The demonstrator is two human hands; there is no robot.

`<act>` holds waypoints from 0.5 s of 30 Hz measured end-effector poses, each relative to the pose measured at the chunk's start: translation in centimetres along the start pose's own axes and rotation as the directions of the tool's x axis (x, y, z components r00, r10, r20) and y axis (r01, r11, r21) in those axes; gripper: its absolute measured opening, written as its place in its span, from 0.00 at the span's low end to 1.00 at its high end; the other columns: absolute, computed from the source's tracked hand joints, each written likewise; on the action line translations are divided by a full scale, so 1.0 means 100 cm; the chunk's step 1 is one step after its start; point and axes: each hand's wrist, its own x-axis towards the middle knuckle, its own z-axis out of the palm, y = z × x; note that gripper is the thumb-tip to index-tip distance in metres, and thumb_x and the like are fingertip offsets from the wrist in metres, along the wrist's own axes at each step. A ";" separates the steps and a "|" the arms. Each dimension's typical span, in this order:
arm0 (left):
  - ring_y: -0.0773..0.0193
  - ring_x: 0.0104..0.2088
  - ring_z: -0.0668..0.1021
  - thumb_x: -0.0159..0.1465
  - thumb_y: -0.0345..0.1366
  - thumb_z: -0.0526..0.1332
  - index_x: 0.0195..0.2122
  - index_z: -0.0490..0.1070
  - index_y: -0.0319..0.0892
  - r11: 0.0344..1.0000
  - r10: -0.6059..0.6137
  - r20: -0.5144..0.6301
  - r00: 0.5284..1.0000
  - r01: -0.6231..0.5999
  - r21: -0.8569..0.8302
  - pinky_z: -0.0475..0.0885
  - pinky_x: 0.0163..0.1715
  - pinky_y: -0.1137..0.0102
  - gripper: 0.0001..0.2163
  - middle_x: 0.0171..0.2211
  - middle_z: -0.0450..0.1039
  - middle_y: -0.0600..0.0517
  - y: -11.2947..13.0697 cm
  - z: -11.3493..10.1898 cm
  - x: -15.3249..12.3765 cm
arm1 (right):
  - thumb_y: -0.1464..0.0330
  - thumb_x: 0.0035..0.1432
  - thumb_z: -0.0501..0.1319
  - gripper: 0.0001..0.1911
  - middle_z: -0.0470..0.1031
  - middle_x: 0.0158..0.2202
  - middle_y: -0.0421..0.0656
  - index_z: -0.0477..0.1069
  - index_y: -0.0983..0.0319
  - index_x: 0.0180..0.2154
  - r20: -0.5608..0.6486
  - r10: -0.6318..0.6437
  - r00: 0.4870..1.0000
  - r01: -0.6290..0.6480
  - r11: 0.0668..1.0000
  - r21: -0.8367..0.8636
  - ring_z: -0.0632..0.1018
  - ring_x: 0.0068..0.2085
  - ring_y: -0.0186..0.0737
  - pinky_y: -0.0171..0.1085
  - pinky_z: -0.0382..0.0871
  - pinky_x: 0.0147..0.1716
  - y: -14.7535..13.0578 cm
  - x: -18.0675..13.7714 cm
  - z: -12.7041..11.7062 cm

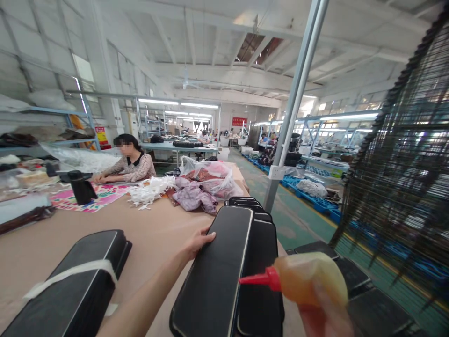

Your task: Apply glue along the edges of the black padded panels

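Table (pixel 157 229) has a bare brown stretch between the strapped bundle (pixel 94 252) at left and the held black panel (pixel 217 267); left forearm crosses it. The table's right edge runs just beside the stack of black panels (pixel 261 252); past it, green floor (pixel 277 222) and an upright post (pixel 293 103). Far side is crowded: clear plastic bag (pixel 226 180), white scraps (pixel 150 191), pink patterned cloth (pixel 115 189) by a seated co-worker (pixel 131 164). Left hand (pixel 200 241) pinches the panel's left long edge, thumb on the top face, other fingers largely hidden; panel lies tilted, overlapping the stack. Right hand (pixel 326 306), blurred, is wrapped around a squeeze bottle (pixel 308 276), held on its side, red nozzle (pixel 257 279) pointing left at the panel's pale-lined right edge; contact cannot be told. Count: one bottle, one panel in hand, one bundle with one white strap (pixel 84 265); stack holds several, exact number hidden.
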 end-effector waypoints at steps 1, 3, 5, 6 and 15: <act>0.59 0.30 0.80 0.41 0.43 0.74 0.51 0.69 0.41 1.000 0.002 -0.027 1.000 -0.002 -0.005 0.74 0.32 0.67 0.34 0.32 0.80 0.49 0.001 -0.004 -0.003 | 0.59 0.42 0.72 0.26 0.76 0.43 0.45 0.71 0.59 0.44 -0.014 0.031 0.999 -0.030 0.999 0.044 0.75 0.47 0.56 0.42 0.77 0.35 -0.005 0.008 0.011; 0.59 0.29 0.80 0.43 0.43 0.74 0.52 0.68 0.42 1.000 0.006 -0.055 0.998 -0.006 -0.008 0.74 0.31 0.67 0.34 0.32 0.80 0.48 0.001 -0.012 -0.008 | 0.61 0.40 0.73 0.26 0.76 0.42 0.45 0.72 0.61 0.43 -0.036 0.021 0.999 -0.018 0.996 0.089 0.75 0.46 0.52 0.38 0.76 0.35 -0.010 0.022 0.030; 0.58 0.29 0.80 0.44 0.43 0.73 0.54 0.67 0.41 1.000 0.019 -0.065 0.998 -0.020 -0.009 0.74 0.30 0.67 0.35 0.31 0.80 0.48 0.002 -0.017 -0.012 | 0.63 0.40 0.73 0.25 0.76 0.40 0.42 0.73 0.61 0.42 -0.015 -0.022 1.000 0.023 0.991 0.129 0.76 0.42 0.45 0.33 0.75 0.35 -0.011 0.031 0.047; 0.58 0.29 0.80 0.45 0.42 0.72 0.55 0.66 0.40 1.000 0.025 -0.069 0.997 -0.025 -0.009 0.74 0.30 0.67 0.35 0.31 0.80 0.48 0.003 -0.018 -0.014 | 0.64 0.40 0.73 0.24 0.76 0.39 0.41 0.73 0.61 0.42 0.018 -0.046 0.999 0.043 0.989 0.145 0.77 0.41 0.42 0.32 0.74 0.35 -0.010 0.034 0.055; 0.56 0.32 0.79 0.42 0.27 0.58 0.53 0.67 0.43 0.998 -0.064 -0.154 0.986 0.067 0.012 0.73 0.31 0.66 0.32 0.30 0.79 0.52 0.009 -0.016 -0.018 | 0.63 0.39 0.74 0.26 0.75 0.37 0.40 0.71 0.62 0.41 0.226 -0.110 0.968 0.101 0.994 0.051 0.75 0.37 0.40 0.32 0.73 0.36 0.018 0.049 0.094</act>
